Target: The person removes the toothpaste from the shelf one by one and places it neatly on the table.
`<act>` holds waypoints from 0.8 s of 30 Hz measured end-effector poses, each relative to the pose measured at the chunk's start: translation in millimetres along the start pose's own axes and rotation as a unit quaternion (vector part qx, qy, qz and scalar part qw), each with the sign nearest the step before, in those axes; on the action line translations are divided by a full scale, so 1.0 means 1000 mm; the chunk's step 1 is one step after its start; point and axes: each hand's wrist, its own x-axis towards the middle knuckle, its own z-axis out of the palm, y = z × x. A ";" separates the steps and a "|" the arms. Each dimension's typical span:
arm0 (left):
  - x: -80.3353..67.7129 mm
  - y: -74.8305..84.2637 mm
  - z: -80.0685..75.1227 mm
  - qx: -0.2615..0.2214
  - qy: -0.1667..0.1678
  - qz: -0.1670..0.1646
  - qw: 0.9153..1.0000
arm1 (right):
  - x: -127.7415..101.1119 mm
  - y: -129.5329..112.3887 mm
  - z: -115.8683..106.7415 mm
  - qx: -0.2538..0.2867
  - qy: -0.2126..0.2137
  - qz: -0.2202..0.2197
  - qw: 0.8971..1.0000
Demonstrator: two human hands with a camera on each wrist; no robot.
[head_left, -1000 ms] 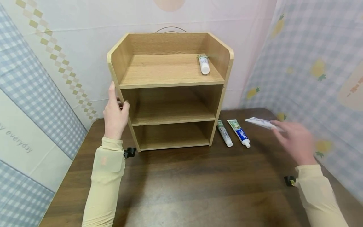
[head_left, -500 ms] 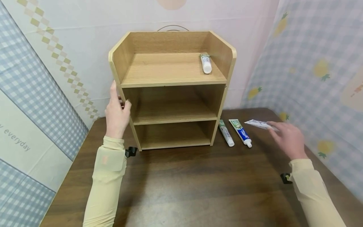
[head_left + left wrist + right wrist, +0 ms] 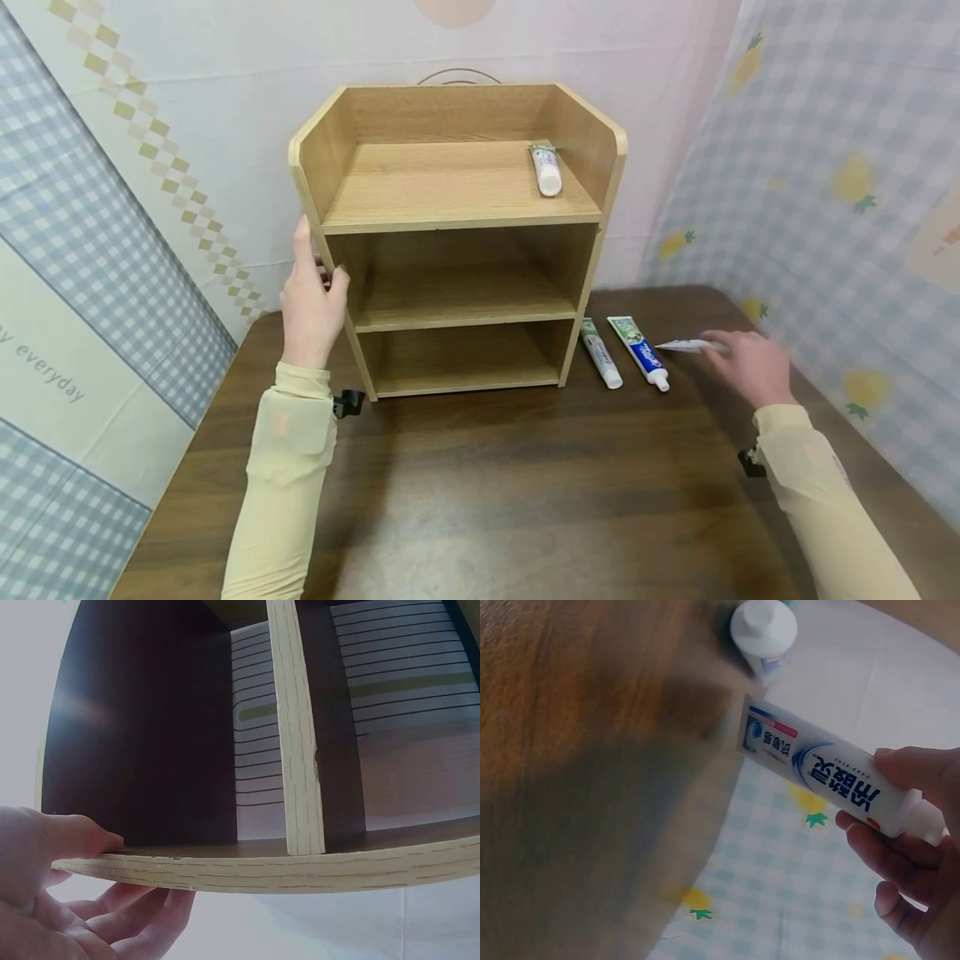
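The left hand (image 3: 313,302) grips the shelf's (image 3: 457,225) side. The right hand (image 3: 750,367) pinches a white tube (image 3: 688,345) above the tabletop (image 3: 525,483).

The shelf unit (image 3: 457,233) sits on the table (image 3: 525,483), one tube (image 3: 545,167) on top, two tubes (image 3: 622,354) lying just right of it.

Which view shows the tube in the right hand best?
Right wrist: the white toothpaste tube fills the frame, held in the right hand. Head view shows it small and edge-on; left wrist shows none.
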 end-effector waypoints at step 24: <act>0.000 0.000 0.000 0.000 -0.003 0.005 1.000 | 0.020 0.003 0.016 0.007 -0.117 0.050 0.992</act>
